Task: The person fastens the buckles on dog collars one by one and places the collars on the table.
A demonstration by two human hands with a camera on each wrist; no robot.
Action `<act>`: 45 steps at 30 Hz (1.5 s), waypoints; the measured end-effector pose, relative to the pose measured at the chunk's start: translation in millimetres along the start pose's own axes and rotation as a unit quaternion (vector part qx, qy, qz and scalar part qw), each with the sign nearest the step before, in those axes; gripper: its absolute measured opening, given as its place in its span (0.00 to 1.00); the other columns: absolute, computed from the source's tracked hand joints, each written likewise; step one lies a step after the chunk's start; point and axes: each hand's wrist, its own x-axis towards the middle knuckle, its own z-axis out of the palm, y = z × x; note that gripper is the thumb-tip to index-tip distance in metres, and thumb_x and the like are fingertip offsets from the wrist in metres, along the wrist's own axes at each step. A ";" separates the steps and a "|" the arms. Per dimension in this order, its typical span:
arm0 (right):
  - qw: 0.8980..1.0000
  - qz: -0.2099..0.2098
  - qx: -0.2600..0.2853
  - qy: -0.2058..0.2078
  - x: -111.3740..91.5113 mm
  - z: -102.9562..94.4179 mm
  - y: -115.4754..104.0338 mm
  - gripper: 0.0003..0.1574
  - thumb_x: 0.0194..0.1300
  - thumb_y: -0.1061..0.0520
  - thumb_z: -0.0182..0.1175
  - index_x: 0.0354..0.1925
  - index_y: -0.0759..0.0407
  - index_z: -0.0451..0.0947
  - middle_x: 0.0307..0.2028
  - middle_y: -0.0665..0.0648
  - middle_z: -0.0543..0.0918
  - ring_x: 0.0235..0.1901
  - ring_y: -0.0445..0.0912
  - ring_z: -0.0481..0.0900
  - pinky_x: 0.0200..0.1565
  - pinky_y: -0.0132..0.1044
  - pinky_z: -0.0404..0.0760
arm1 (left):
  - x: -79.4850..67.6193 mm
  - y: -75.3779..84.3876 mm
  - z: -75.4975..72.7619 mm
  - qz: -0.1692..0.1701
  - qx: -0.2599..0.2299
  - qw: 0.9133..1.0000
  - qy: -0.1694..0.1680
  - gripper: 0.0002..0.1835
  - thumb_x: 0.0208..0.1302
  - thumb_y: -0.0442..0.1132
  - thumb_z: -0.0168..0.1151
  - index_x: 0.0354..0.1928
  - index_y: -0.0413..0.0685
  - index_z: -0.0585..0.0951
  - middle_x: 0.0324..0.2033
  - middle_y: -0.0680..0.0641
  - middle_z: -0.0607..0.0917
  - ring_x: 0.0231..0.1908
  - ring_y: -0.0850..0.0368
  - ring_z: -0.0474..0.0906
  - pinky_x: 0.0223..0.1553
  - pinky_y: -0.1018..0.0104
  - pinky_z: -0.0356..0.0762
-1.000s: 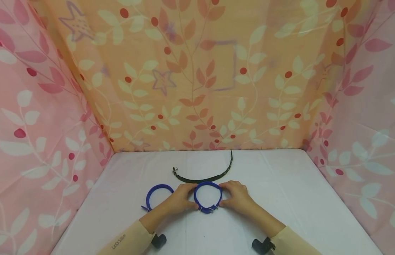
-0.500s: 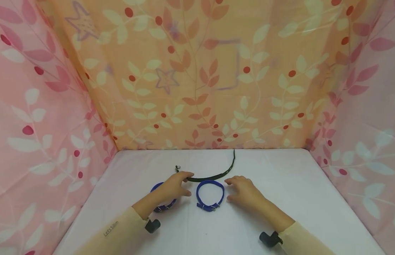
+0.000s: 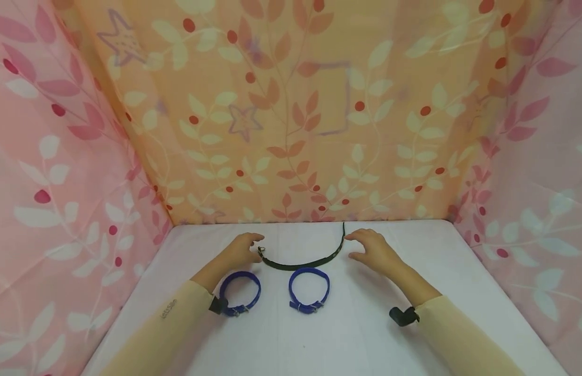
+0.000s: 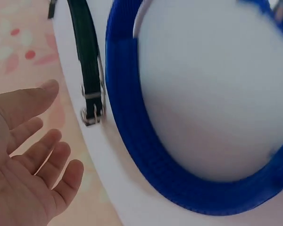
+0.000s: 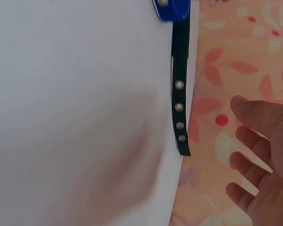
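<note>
Head camera: a dark strap (image 3: 291, 267) bends in a shallow bow across the smooth white table (image 3: 366, 339), left hand (image 3: 236, 250) just beside its metal buckle (image 4: 93, 114), right hand (image 3: 375, 251) by its slim, silver-dotted tail (image 5: 184, 96), both released, fingers loosely curved. Nearer lie a ribbed blue ring (image 3: 259, 289) and a matching buckled hoop (image 3: 328, 287).

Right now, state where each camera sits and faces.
Head: on the head, facing forward and down at the table; left hand, right hand and sleeves show.
Left wrist: on that wrist, facing a blue loop and the dark strap with its buckle; left hand shows.
Right wrist: on that wrist, facing the strap's silver-dotted end; right hand shows.
Wrist views share the dark strap.
</note>
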 end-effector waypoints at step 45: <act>0.997 0.047 -0.060 -0.019 67.6 26.1 99.9 0.10 0.63 0.65 0.67 0.40 0.52 0.89 0.47 0.55 0.87 0.61 0.59 0.74 0.67 0.70 0.53 | 30.5 -54.0 7.1 -0.060 -0.007 0.996 -0.064 0.14 0.55 0.25 0.72 0.40 0.48 0.85 0.36 0.52 0.86 0.39 0.56 0.79 0.49 0.57 0.79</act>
